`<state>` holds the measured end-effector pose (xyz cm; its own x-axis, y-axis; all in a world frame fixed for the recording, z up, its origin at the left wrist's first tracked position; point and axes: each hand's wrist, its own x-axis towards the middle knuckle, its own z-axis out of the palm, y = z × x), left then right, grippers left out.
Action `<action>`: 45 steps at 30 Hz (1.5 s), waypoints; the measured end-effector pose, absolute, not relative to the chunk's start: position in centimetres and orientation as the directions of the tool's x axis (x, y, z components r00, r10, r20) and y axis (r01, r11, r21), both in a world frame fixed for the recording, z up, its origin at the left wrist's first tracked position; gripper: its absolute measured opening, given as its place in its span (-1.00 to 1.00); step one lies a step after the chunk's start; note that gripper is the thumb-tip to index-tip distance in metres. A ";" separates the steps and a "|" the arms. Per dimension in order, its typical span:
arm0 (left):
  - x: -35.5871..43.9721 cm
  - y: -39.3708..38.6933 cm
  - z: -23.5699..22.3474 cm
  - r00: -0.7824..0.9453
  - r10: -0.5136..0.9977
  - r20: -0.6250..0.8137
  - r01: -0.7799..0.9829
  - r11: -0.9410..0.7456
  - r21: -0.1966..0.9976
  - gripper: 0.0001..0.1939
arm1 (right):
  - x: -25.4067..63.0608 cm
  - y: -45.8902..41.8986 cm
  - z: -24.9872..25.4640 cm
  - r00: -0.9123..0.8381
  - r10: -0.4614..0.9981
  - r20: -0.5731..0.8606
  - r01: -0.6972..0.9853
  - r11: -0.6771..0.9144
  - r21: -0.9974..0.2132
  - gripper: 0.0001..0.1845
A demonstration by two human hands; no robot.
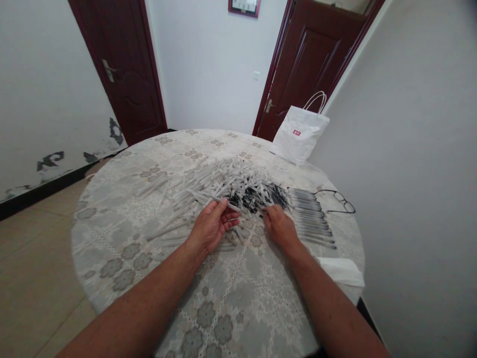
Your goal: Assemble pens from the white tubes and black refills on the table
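My left hand [216, 223] pinches a slim whitish pen barrel [233, 206] between thumb and fingers at the near edge of a heap. The other fingers of that hand are loosely curled. My right hand [278, 223] is closed just across from it, and what its fingertips hold is too small to name. Between and beyond the hands lies the heap of pale pen barrels [197, 181], with small white pieces [244, 173] and black pen parts [251, 199]. Right of my right hand, several grey pens with dark ends [311, 219] lie side by side in a row.
A round table with a patterned cloth [208, 318] carries everything. Black-framed glasses [341, 201] rest by the pen row, and a folded white cloth or paper [341, 271] is nearer me. A white paper bag [300, 134] stands at the back right, close to the wall.
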<state>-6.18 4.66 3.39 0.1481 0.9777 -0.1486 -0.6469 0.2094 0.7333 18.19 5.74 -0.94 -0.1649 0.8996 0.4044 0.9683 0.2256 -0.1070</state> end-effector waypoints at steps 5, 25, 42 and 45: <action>-6.2 4.7 3.4 0.152 0.976 -0.154 -0.651 0.216 0.728 -0.79 | 22.7 6.2 -0.4 -0.091 0.833 0.546 0.937 0.258 -0.237 -0.72; -6.2 4.5 3.8 0.153 0.974 -0.166 -0.618 0.225 0.753 -0.75 | 19.5 4.0 1.9 -0.129 0.991 0.025 0.990 0.127 0.060 -0.73; -6.1 4.3 3.7 0.157 0.974 -0.164 -0.607 0.226 0.762 -0.70 | 18.1 3.2 1.4 -0.090 0.985 0.149 0.996 0.086 0.033 -0.78; -6.1 4.5 3.4 0.167 0.974 -0.153 -0.606 0.224 0.763 -0.70 | 18.2 3.1 1.5 -0.128 0.983 0.129 0.992 0.126 0.023 -0.82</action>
<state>-6.11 4.46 3.39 0.1673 0.9739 -0.1531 -0.6063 0.2241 0.7630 18.17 3.14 1.51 -0.1279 0.9833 0.1294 0.9918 0.1260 0.0233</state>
